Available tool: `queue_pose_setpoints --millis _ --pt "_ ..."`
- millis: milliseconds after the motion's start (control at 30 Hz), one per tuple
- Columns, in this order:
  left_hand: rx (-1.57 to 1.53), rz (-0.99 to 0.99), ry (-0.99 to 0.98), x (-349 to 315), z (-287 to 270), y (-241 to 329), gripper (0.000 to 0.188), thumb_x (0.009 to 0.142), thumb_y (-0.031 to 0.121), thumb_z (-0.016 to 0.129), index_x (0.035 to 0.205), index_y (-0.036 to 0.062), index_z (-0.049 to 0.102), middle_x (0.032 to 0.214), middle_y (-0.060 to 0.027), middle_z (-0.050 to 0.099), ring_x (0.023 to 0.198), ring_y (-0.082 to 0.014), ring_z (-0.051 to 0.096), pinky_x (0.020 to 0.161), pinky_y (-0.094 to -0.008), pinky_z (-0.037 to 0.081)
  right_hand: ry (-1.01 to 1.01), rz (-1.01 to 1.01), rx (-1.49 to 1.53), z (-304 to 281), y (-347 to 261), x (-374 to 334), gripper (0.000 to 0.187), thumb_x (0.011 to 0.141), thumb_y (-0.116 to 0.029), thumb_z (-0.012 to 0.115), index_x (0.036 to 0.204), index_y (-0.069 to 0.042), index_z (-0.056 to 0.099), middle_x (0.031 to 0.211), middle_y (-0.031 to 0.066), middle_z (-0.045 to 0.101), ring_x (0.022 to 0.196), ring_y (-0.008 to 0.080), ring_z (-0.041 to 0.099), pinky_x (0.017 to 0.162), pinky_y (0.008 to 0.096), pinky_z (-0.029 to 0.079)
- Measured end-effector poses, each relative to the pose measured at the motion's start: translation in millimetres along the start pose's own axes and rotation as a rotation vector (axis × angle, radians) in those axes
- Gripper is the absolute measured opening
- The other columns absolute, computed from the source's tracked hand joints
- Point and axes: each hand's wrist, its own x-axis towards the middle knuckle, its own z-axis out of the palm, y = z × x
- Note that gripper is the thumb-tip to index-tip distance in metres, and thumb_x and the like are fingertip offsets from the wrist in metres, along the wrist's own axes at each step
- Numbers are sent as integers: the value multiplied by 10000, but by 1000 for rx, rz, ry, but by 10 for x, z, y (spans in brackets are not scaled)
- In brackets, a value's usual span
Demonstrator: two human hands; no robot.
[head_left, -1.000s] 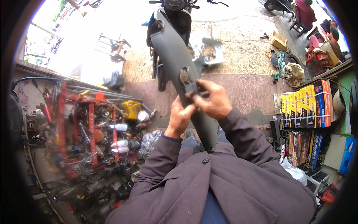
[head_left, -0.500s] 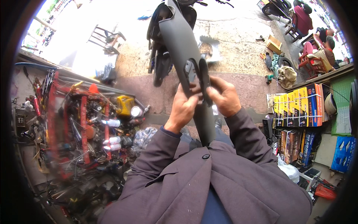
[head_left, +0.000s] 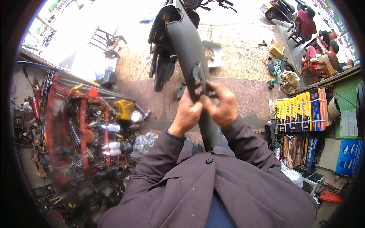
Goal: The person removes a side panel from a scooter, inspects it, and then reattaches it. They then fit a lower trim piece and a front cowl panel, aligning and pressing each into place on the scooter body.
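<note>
A long, curved dark grey plastic panel (head_left: 188,45) stretches from my jacket front away to the top of the view, its near end against my body. My left hand (head_left: 186,114) grips its left edge around the middle, the fingers partly hidden. On the other side my right hand (head_left: 222,103) pinches a small, narrow dark cover (head_left: 203,83) against the panel beside an opening. Both thumbs nearly meet over the panel. Some dark part (head_left: 181,90) shows just past my left fingers; its kind cannot be made out.
A red rack (head_left: 83,133) crammed with tools, bottles and a yellow jug (head_left: 125,110) stands at left. Stacked boxes (head_left: 302,110) fill the right side. Beyond are a dark scooter (head_left: 161,70), a wooden chair (head_left: 107,41), an open carton (head_left: 276,49) and several seated people.
The small dark cover, upright before, now lies closer against the panel. My right hand has moved left and inward, toward my left thumb.
</note>
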Motion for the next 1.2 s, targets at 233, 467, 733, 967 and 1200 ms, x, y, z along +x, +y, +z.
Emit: queue_pose_setpoints --millis 233,467,733,967,1200 --pt "3 17 -42 -6 73 64 596 879 -108 432 1465 -15 372 1350 -164 579 1210 -267 626 1038 -369 501 -25 49 -30 -95 -39 3 466 827 -151 788 1229 30 638 1122 211 653 957 337 698 804 385 582" --pt "65 49 -127 4 101 117 600 824 -73 488 1419 -27 420 1318 -164 601 1229 -281 616 1042 -368 498 -92 56 6 -235 35 60 504 799 -163 836 1223 34 645 1104 197 645 979 314 695 803 375 594" --pt "-51 -40 -65 3 96 18 508 824 -47 516 1332 -43 506 1245 -133 644 1142 -222 631 994 -329 511 -309 83 43 -428 218 65 613 799 12 770 1382 -79 603 1264 138 579 1050 238 656 860 337 593" --pt "-94 -106 -38 -1 31 -128 498 866 -21 567 1361 -6 512 1245 -104 638 1116 -199 641 986 -339 523 -302 57 20 -402 375 20 680 777 -42 825 1407 -178 607 1267 110 562 1071 235 625 876 349 562" --pt "-200 -184 -20 19 1 -226 467 892 12 596 1353 -1 523 1221 -108 647 1073 -206 657 947 -346 550 -441 51 -44 -469 516 19 842 707 -150 886 1472 -192 538 1260 156 526 1189 329 556 1055 384 467"
